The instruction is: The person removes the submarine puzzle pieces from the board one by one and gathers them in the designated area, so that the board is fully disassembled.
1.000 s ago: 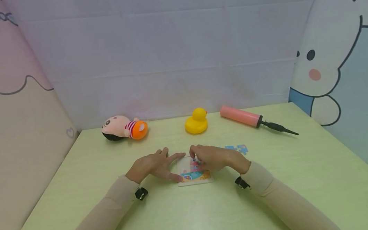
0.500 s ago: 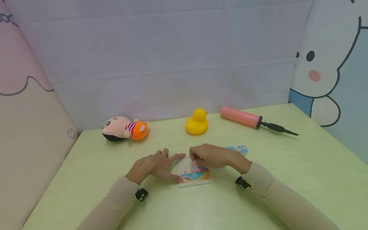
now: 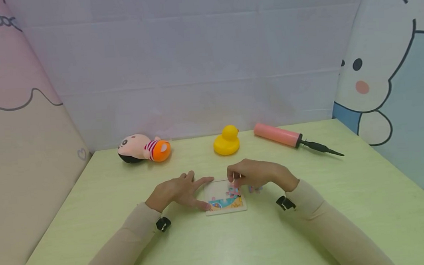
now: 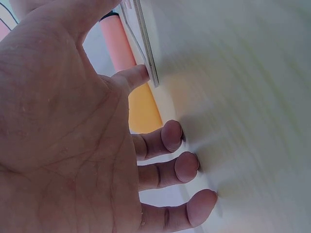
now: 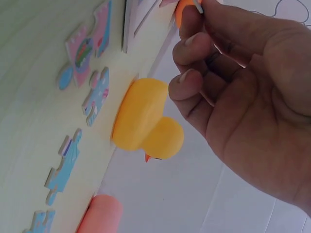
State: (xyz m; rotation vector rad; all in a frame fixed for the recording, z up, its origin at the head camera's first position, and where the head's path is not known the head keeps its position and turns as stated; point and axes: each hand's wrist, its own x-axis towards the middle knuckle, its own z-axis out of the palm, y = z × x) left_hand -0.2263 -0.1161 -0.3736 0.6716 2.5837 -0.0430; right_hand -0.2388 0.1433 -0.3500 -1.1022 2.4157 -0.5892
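A small square puzzle board [image 3: 224,200] lies on the green table [image 3: 218,248], part filled with a colourful picture. My left hand [image 3: 180,192] lies flat beside it with fingers spread, and its thumb [image 4: 133,76] touches the board's left edge [image 4: 146,48]. My right hand [image 3: 251,172] hovers over the board's far right corner with fingers curled. Its thumb and forefinger [image 5: 194,24] pinch what looks like a thin puzzle piece, mostly hidden. Loose pink and blue pieces [image 3: 254,189] lie on the table under that hand, and the right wrist view shows them [image 5: 85,56] too.
At the back by the wall are a plush doll [image 3: 142,148], a yellow rubber duck [image 3: 226,140] and a pink hand pump [image 3: 277,134]. More blue pieces [image 5: 63,162] lie near the duck [image 5: 141,121]. Padded cartoon panels close the left and right sides.
My right hand has lifted off the board and drawn back to the right, uncovering the picture and the loose pieces. My left hand has stayed where it was.
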